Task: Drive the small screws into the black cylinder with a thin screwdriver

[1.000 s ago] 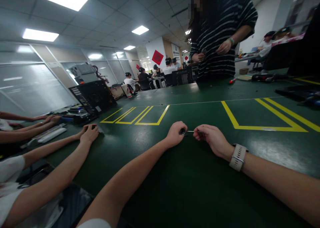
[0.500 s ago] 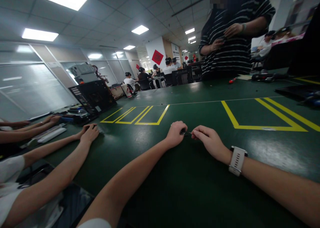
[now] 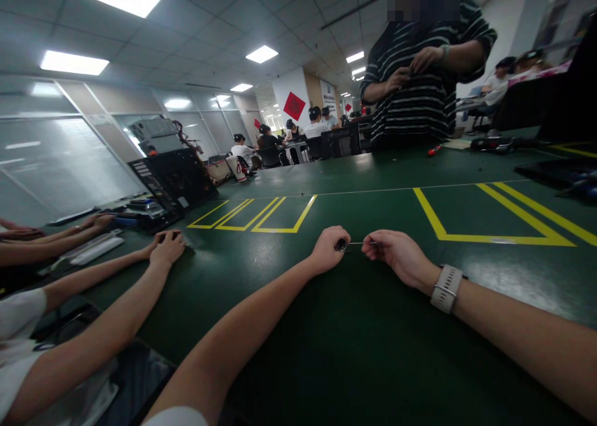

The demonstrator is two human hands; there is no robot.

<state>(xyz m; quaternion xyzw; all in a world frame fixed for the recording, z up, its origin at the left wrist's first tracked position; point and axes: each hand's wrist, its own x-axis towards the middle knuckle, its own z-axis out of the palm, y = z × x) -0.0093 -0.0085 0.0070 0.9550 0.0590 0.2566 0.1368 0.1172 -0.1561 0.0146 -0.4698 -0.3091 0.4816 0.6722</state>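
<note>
On the green worktop [image 3: 354, 351], our left hand [image 3: 329, 249] pinches a small round dark part [image 3: 341, 245]; our right hand [image 3: 396, 255] grips its thin metal pin [image 3: 360, 244], mid-insertion, needing steady alignment.

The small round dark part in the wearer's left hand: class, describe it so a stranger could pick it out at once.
Start at the green table with yellow taped rectangles. Near its front middle, two bare hands meet; the left hand pinches a small round dark part. A thin metal rod runs from it to the right hand, the one with a pale wristwatch; nothing else there is held by both hands.
</note>
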